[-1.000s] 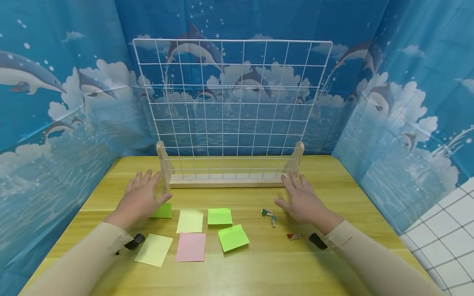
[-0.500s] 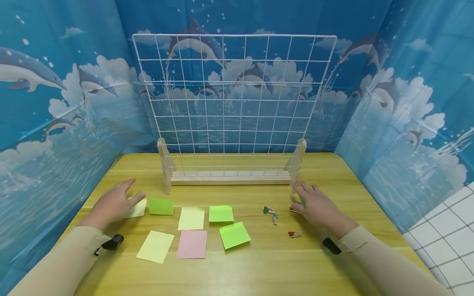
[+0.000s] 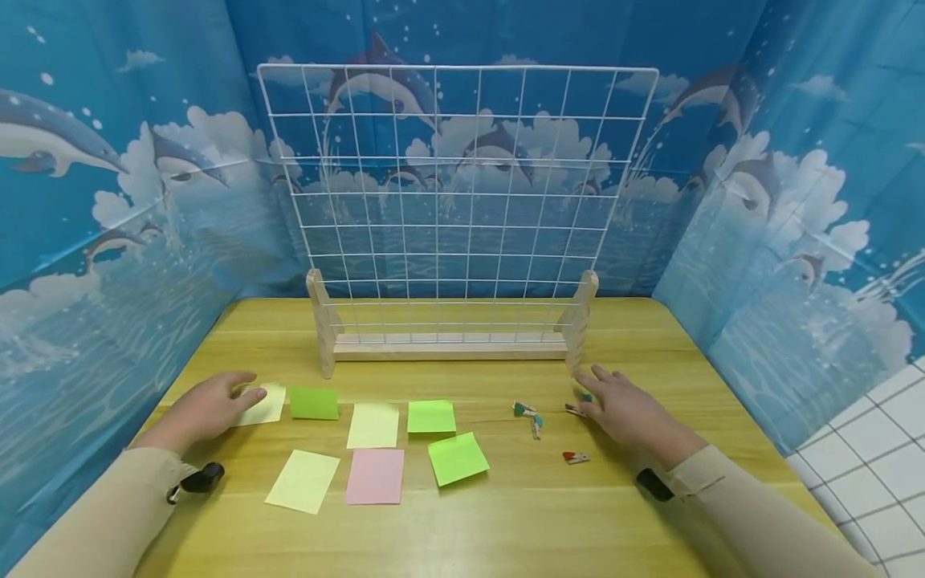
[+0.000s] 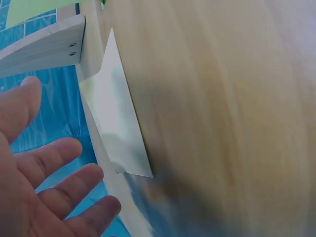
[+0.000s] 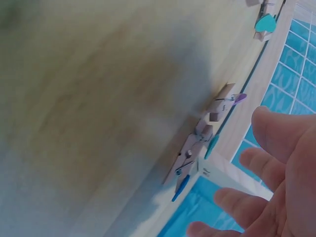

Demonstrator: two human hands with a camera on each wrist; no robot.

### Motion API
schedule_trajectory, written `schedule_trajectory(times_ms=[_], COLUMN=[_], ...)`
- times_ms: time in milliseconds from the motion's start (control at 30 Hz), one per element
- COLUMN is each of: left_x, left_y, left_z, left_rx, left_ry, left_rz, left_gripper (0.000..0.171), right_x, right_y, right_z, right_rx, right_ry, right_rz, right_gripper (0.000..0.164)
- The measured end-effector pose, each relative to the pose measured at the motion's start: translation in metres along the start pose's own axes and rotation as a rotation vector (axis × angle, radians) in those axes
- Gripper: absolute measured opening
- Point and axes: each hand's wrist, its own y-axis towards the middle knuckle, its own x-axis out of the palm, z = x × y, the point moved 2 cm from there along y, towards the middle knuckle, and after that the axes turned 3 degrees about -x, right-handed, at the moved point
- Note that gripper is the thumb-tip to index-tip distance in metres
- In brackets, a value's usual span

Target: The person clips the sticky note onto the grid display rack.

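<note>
from my end, the left hand [image 3: 204, 411] and right hand [image 3: 627, 411] have drawn outward from the wire rack [image 3: 450, 348], baring a pale yellow note [image 3: 266, 406] front-left of it and wooden clothespins [image 3: 574, 410] before its right foot; i judge both easier to reach now. both hands' fingers are spread, holding nothing. farther out front, a red-tipped clothespin [image 3: 578, 458] lies roughly parallel to the rack's base, tip leftward.

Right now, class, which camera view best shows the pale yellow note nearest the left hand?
The left wrist view: there the note lies close and uncovered. In the head view, the left hand partly hides it; the right wrist view misses it.
</note>
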Motion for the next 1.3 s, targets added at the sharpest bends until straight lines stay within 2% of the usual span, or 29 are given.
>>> schedule_trajectory(times_ms=[400,700,867,1133,1300], left_x=[0.0072,0.0081,0.0091,0.0094,0.0091], left_y=[-0.0019,-0.0023,-0.0021,-0.0008,0.0021], left_z=[-0.0058,-0.0009,0.0017,0.0004,-0.0027], left_rx=[0.033,0.035,0.042,0.010,-0.011], left_ry=[-0.017,-0.040,-0.037,0.032,0.026], left_rz=[-0.007,-0.025,-0.023,-0.015,-0.022], left_gripper=[0.063,0.061,0.058,0.071,0.075], right_x=[0.0023,0.0038,0.0042,0.0066,0.0084], right_y=[-0.0003,-0.0006,0.0005,0.0050,0.0068], right_z=[0.0019,0.0025,0.0028,0.0052,0.0066], right_rx=[-0.025,-0.104,-0.098,-0.082,-0.081], right_ry=[-0.005,-0.065,-0.071,-0.064,-0.078], right_rz=[-0.014,0.029,0.029,0.030,0.044], right_gripper=[0.050,0.038,0.039,0.035,0.030])
